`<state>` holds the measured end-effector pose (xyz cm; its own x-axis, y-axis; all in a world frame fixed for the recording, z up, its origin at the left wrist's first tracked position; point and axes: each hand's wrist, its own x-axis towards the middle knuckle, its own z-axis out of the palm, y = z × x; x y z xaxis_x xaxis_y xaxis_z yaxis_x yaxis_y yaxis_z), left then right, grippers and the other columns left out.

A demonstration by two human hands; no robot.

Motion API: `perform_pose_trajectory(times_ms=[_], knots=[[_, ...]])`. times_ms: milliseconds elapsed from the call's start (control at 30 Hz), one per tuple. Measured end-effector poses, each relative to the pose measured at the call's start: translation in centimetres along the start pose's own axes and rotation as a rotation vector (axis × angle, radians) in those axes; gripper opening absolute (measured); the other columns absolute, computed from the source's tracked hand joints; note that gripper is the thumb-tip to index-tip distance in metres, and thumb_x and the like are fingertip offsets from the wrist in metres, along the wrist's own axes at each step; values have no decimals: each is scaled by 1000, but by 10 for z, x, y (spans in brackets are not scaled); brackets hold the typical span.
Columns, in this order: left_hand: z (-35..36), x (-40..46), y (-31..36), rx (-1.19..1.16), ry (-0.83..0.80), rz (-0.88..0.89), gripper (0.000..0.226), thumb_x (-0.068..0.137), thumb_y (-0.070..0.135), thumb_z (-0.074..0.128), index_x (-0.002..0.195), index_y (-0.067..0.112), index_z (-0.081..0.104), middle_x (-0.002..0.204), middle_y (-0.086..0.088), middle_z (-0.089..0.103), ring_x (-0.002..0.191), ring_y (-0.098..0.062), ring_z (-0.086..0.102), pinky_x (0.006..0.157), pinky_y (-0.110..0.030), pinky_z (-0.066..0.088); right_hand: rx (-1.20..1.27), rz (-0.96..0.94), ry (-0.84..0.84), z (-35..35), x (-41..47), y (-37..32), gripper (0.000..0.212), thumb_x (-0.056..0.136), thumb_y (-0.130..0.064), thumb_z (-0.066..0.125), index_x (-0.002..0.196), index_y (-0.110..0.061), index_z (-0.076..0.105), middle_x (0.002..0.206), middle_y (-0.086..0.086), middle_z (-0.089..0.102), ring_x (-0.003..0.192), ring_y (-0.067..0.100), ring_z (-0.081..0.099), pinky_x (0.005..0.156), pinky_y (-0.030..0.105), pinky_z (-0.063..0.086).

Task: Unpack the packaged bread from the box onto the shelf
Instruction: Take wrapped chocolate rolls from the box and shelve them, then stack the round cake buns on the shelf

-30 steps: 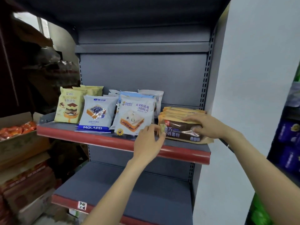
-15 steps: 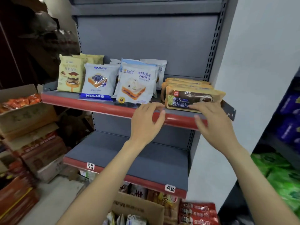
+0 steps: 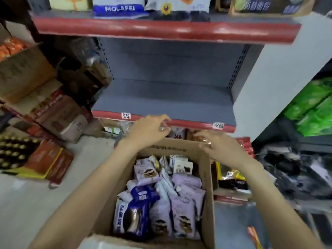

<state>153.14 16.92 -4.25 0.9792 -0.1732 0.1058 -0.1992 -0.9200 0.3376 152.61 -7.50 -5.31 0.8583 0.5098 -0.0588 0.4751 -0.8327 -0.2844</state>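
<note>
An open cardboard box [image 3: 208, 186] stands on the floor below me, filled with several packaged breads, mostly pale purple packs [image 3: 183, 212] and a dark blue pack [image 3: 133, 218]. My left hand [image 3: 149, 132] hovers above the box's far rim with loosely curled fingers, holding nothing. My right hand [image 3: 221, 146] hangs over the box's right far corner, fingers relaxed and empty. The upper shelf [image 3: 161, 29] carries bread packs along its top, among them a blue and white pack [image 3: 120, 8]. The lower grey shelf [image 3: 161, 99] holds nothing.
Stacked cardboard cartons [image 3: 36, 87] stand at the left, with red boxes [image 3: 48, 159] on the floor. Green packs [image 3: 314, 112] fill a rack at the right. More goods [image 3: 231, 177] lie right of the box. A white wall panel [image 3: 280, 78] borders the shelf's right side.
My view has dropped from the upper shelf to the box on the floor. Both hands have left the brown bread packs on the shelf and come down above the box, empty.
</note>
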Motion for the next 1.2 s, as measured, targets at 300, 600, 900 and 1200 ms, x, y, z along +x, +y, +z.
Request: perform_pose_trajectory(times_ms=[300,600,900,1200], knots=[[110,-120,-136,-232,-287,-365,24,92,21,55,114,26,62,109,7,70,101,-15,64,75,-22,43,363,273,-515,181,-23,-67,38,100,-28,45,137,-23,42,133,6,54,111,28,56,91,44,45],[223,-193,-197,-193,-607,-551,41,85,23,62,126,23,54,129,-1,59,116,-23,56,96,-34,45,376,325,-422,308,-14,-83,31,96,-21,48,127,-18,54,124,7,61,105,25,59,84,36,49],[290,-211,-224,-40,-790,-417,85,76,61,63,144,27,26,152,-4,26,140,-28,23,112,-46,23,329,214,-349,387,66,-81,43,95,-28,49,136,-18,43,131,12,52,117,33,50,92,42,46],[298,-213,-233,195,-817,-250,90,72,68,60,144,24,28,148,-6,30,137,-28,25,111,-44,20,30,67,-618,421,127,-120,79,75,-70,57,132,-18,41,136,18,37,124,40,37,97,49,38]])
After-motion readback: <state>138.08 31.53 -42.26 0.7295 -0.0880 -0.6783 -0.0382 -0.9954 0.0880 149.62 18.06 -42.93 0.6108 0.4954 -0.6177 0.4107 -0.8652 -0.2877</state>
